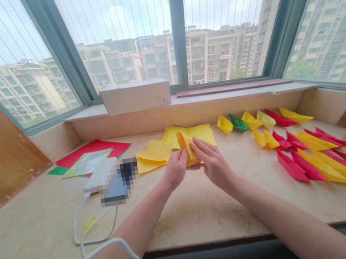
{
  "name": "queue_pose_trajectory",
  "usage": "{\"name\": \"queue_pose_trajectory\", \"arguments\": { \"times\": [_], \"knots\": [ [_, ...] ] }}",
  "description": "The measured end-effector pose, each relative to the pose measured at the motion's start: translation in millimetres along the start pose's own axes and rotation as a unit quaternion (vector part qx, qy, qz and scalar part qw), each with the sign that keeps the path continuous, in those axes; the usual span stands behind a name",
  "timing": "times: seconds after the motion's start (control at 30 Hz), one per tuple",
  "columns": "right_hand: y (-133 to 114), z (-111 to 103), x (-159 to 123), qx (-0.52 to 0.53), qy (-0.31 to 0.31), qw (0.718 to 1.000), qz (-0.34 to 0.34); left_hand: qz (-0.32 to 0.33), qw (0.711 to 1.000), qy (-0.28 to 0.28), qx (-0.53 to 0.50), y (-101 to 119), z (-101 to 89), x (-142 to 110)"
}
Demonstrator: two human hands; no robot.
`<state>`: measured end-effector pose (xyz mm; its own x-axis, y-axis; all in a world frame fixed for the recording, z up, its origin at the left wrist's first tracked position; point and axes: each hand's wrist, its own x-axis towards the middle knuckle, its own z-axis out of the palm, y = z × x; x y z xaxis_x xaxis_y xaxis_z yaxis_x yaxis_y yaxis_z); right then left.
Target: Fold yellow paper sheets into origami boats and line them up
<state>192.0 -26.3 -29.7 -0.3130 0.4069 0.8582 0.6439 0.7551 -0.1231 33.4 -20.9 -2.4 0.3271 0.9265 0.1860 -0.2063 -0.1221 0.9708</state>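
Between both hands, above the counter, is a small piece of folded yellow paper (184, 141). My left hand (177, 166) grips its left side, thumb on the near face. My right hand (210, 158) holds its right side with the fingers lying together over it; part of the paper is hidden behind them. Behind the hands lies a flat yellow sheet (205, 132). To the left of my left hand rest loosely folded yellow papers (153, 154).
Folded paper boats in yellow, green and red (238, 122) stand at right, with longer red and yellow ones (325, 165) nearer. At left are red sheets (96, 148), a white power bank (101, 175), a blurred phone (118, 183) and a white cable (109, 243). A white box (136, 98) sits on the sill.
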Motion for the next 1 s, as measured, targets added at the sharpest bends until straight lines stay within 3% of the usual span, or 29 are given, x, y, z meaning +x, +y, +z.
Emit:
{"name": "queue_pose_trajectory", "arguments": {
  "times": [0.13, 0.27, 0.43, 0.6, 0.77, 1.0],
  "knots": [
    [2, -2, 1, 0.012, -0.008, 1.0, -0.005, 0.011, 0.998, -0.029, -0.061, 1, 0.9, -2],
    [0, -2, 1, 0.042, -0.019, 0.999, -0.001, 0.019, 0.999, -0.024, -0.043, 1, -1.4, 1],
    [2, 1, 1, 0.117, 0.022, 0.987, 0.111, 0.01, 0.999, -0.024, -0.032, 0, -11.3, 7],
    [9, -3, 5, 0.262, 0.017, 0.929, 0.261, 0.004, 0.996, -0.02, -0.084, -1, -17.2, 12],
    [8, -9, 11, 0.392, 0.034, 0.861, 0.322, -0.011, 0.992, -0.034, -0.119, -2, -19.7, 13],
    [11, -7, 10, 0.396, 0.026, 0.853, 0.338, -0.025, 0.993, -0.03, -0.108, -4, -18.8, 11]
  ]
}}
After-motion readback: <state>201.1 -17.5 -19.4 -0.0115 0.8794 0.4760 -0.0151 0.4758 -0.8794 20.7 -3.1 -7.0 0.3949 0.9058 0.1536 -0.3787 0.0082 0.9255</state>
